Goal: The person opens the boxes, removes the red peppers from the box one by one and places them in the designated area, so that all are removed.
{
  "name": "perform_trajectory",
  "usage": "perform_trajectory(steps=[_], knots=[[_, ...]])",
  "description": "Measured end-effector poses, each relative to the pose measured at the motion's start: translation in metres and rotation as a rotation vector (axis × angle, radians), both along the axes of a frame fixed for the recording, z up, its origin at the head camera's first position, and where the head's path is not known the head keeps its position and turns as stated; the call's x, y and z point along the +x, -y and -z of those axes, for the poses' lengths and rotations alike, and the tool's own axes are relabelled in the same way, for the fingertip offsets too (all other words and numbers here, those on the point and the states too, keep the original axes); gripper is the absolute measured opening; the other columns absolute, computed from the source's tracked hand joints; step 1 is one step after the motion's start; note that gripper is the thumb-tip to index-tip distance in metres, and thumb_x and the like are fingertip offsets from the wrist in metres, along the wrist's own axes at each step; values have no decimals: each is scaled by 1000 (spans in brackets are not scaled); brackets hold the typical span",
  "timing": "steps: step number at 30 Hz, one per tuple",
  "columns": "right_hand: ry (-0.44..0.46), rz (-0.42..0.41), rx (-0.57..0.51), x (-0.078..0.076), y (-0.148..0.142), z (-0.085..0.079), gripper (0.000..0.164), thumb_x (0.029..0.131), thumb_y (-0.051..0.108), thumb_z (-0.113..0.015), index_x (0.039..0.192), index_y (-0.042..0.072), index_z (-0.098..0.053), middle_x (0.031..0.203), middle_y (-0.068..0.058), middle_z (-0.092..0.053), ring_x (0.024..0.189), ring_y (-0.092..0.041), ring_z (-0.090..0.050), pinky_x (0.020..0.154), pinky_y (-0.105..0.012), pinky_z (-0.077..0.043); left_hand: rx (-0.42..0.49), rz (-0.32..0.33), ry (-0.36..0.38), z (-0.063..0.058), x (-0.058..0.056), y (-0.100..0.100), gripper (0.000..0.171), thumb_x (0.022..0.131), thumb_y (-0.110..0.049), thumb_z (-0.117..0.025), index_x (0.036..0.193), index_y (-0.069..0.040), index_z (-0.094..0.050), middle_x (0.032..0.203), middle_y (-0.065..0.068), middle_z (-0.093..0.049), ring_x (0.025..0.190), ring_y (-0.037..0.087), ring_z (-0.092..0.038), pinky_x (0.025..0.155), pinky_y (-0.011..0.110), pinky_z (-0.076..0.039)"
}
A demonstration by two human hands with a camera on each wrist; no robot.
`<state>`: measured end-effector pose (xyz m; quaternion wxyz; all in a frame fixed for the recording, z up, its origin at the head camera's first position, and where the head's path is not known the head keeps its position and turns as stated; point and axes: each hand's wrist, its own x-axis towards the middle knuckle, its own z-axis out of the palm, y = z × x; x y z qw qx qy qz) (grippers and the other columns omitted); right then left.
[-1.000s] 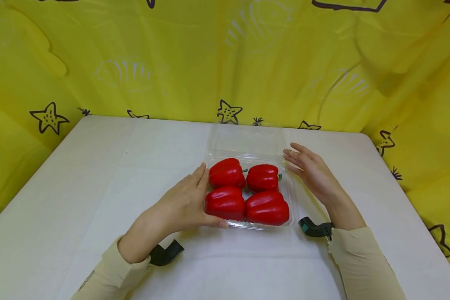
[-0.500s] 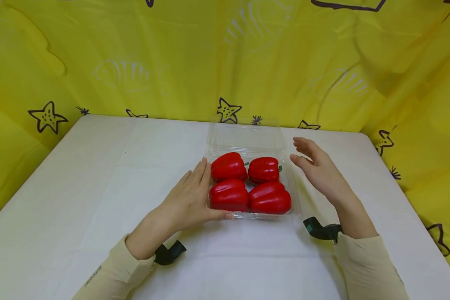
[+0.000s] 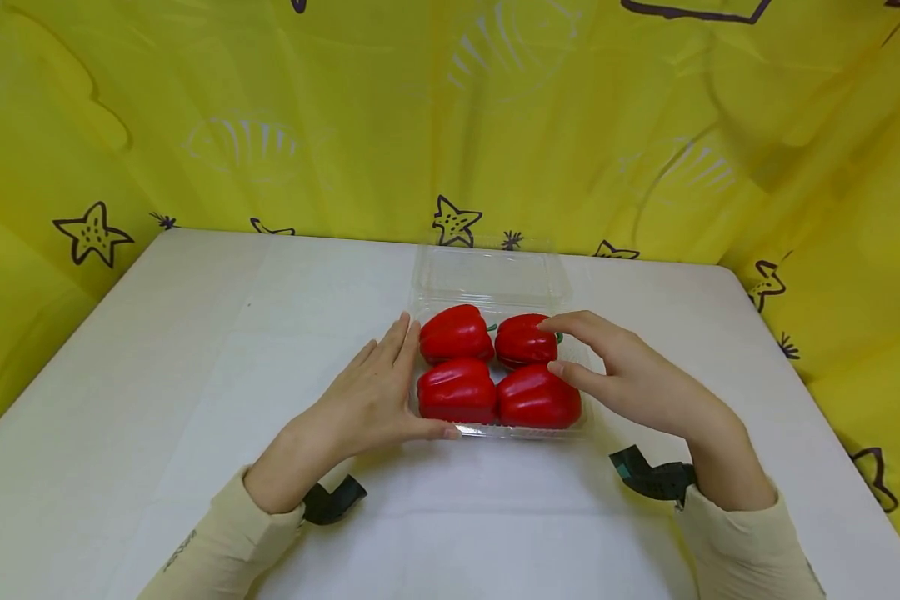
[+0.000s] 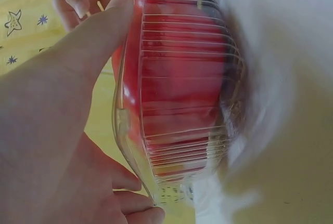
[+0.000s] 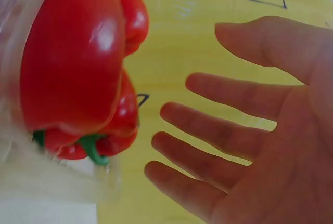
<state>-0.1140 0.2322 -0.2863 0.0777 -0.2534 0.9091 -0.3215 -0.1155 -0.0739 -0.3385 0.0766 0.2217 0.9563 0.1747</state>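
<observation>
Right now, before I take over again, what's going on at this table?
A person has four red bell peppers sitting in a clear plastic container on a white table. The left grip rests along the container's left side, thumb at the near edge. The right grip hovers at the right-hand peppers, holding nothing; the right wrist view shows a gap. The lid is open at the far side.
</observation>
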Motion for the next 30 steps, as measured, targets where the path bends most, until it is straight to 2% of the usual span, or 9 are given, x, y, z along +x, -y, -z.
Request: perform_trajectory(steps=[4, 9, 18, 23, 30], knots=[[-20, -17, 50, 6, 4, -4, 45, 99, 25, -61, 141, 15, -50, 143, -3, -52, 135, -27, -46, 108, -57, -43, -19, 1, -2, 0, -1, -2, 130, 70, -78, -68, 157, 1, -13, 167, 17, -11, 154, 31, -17, 121, 56, -24], [-48, -29, 93, 9, 12, -4, 46, 97, 24, -63, 141, 13, -51, 145, -4, -51, 139, -31, -43, 110, -56, -42, -39, -17, 1, 0, 1, 0, 130, 70, -78, -68, 158, 0, -13, 167, 16, -10, 154, 31, -16, 122, 57, -23], [-146, -89, 179, 14, 21, 8, 46, 90, 13, -72, 133, 7, -59, 132, -6, -59, 120, -24, -56, 98, -44, -54, -52, -7, -63, 5, 2, 0, 128, 71, -79, -65, 157, 2, -15, 166, 18, -14, 153, 32, -19, 121, 57, -24], [-145, -106, 230, 15, 25, 12, 46, 86, 12, -76, 130, 6, -62, 130, -6, -59, 120, -24, -55, 95, -40, -56, -56, -12, -96, 9, 4, 1, 127, 72, -80, -64, 157, 2, -16, 166, 18, -16, 153, 32, -20, 121, 57, -24], [-157, -116, 273, 13, 23, 20, 51, 83, 20, -80, 130, 8, -63, 131, -6, -60, 125, -26, -48, 93, -41, -57, -58, -1, -106, 10, 4, -3, 128, 71, -81, -63, 157, 2, -16, 165, 18, -16, 153, 33, -22, 121, 57, -24]])
